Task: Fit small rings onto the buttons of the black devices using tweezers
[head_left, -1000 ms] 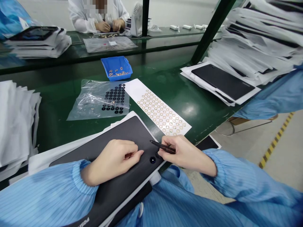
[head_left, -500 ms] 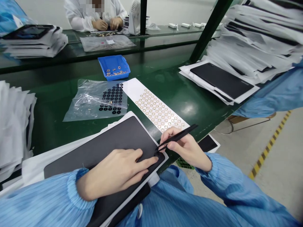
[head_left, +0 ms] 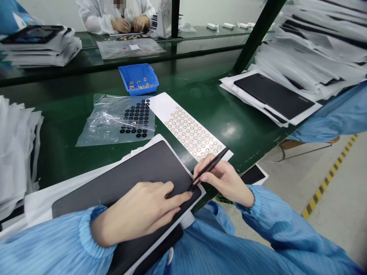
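On the green table (head_left: 197,86), the dark tablet (head_left: 114,179) lies at the near edge, the left hand (head_left: 146,208) across it, fingers slightly spread, probably steadying it, while the right hand (head_left: 219,175) pinches tweezers (head_left: 210,166) at its right corner, apparently for precision, with 1 co-worker (head_left: 94,19) beyond the far edge.

Slim black tweezers (head_left: 210,165) at the corner of my flat, matte, dark grey tablet (head_left: 126,175).
I hold the tweezers slanted, tips down by the tablet's right-hand end; what they meet there is hidden. The tablet lies flat, set diagonally before me, one rounded corner pointing away, on white sheeting (head_left: 37,208).
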The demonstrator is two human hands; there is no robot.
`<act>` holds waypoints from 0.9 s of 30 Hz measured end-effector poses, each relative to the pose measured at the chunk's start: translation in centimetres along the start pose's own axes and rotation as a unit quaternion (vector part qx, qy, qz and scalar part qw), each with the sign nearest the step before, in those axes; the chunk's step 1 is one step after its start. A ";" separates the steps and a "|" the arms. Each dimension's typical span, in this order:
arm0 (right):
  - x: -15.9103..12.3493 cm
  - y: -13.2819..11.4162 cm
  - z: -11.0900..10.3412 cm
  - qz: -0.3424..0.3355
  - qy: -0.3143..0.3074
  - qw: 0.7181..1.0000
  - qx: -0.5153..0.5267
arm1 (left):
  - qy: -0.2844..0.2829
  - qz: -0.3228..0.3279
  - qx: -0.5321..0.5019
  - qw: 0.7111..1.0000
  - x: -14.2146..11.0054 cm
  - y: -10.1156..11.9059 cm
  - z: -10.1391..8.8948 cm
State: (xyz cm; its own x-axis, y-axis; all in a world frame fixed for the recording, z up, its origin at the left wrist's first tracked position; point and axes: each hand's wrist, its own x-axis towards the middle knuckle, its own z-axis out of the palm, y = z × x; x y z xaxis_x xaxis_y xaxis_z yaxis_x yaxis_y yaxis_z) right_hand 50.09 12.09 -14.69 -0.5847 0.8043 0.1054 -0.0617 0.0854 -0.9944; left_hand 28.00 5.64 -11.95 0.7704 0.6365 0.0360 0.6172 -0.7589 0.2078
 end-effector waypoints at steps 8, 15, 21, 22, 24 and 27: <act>0.2 -0.1 0.2 -0.005 0.009 1.000 -0.012 | -0.004 0.003 0.013 1.000 0.0 -0.2 0.1; -0.3 -1.1 0.1 -0.009 0.038 0.999 -0.012 | -0.015 0.029 0.013 0.999 0.0 -0.2 -0.1; 2.7 -3.3 0.0 -0.018 0.042 0.998 -0.052 | -0.027 0.027 0.016 0.999 0.2 -0.2 -0.2; 3.9 -3.7 0.3 -0.027 0.031 0.997 -0.064 | -0.027 0.025 0.015 0.999 0.2 -0.2 -0.1; 6.8 -4.3 1.3 -0.056 0.000 0.994 -0.090 | -0.026 0.023 0.015 0.999 0.1 -0.2 -0.1; 11.9 -4.7 3.8 -0.102 -0.059 0.983 -0.142 | -0.021 0.019 0.019 0.999 0.0 -0.1 -0.1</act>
State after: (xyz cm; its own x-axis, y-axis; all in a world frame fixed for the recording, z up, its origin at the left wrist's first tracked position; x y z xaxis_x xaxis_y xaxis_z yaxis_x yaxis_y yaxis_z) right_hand 40.34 18.98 -8.81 -0.6739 0.6814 0.2858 0.0311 0.4126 -0.9104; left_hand 27.92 5.75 -11.86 0.7992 0.6010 0.0019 0.5921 -0.7879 0.1690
